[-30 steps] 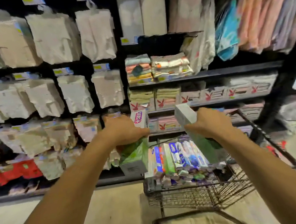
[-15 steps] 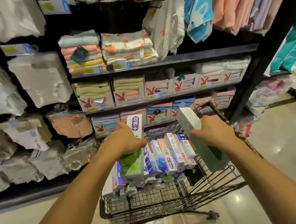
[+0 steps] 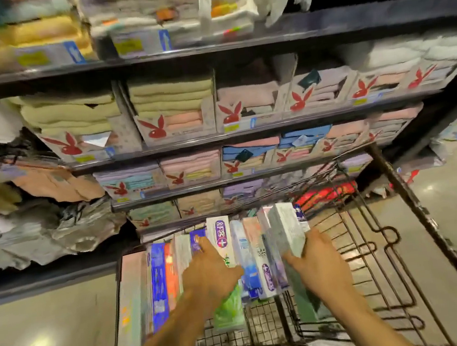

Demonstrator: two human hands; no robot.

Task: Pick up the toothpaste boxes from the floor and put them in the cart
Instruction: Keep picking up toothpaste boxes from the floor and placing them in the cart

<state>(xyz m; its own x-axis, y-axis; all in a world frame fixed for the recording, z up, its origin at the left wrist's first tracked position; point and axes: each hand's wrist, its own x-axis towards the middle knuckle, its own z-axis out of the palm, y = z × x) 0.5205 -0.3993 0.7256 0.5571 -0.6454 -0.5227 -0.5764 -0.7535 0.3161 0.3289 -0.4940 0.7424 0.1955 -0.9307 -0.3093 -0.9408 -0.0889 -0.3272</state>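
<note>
- Toothpaste boxes (image 3: 160, 280) fill the left half of the wire cart (image 3: 377, 252), packed side by side in a row, their long axes running from the near edge toward the far edge.
- Shelves (image 3: 245, 135) beyond the cart's far edge carry folded towels in cardboard trays.
- Right half of the cart's basket is bare wire.
- Left hand (image 3: 208, 274) clasps a white-and-green box (image 3: 223, 249), purple-printed end pointing to the far edge, green end at the near edge; it lies in the row.
- Right hand (image 3: 317, 262) grips a pale green box (image 3: 287, 229) at the row's right end, tilted up toward the far edge.
</note>
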